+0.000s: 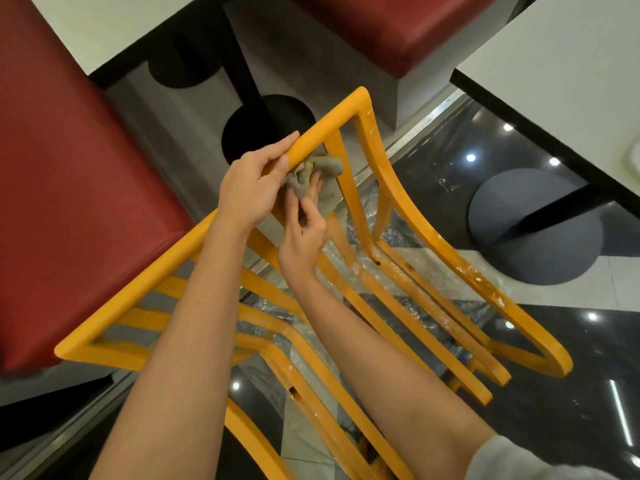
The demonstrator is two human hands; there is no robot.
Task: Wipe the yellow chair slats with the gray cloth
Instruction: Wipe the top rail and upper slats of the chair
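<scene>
A yellow slatted chair [415,216] is tilted across the middle of the view, its top rail running from lower left up to a corner at upper centre. My left hand [252,181] grips that top rail near the corner, fingers wrapped over it. Just below, my right hand [304,230] reaches up through the slats and pinches the bunched gray cloth [325,174] against the underside of the rail and the upper end of a slat. Part of the cloth is hidden behind my left hand.
Red padded bench seats sit at left [79,188] and top centre [391,26]. White tabletops [561,71] stand on black and grey round bases [533,230]. A glossy dark floor [571,341] lies beneath the chair.
</scene>
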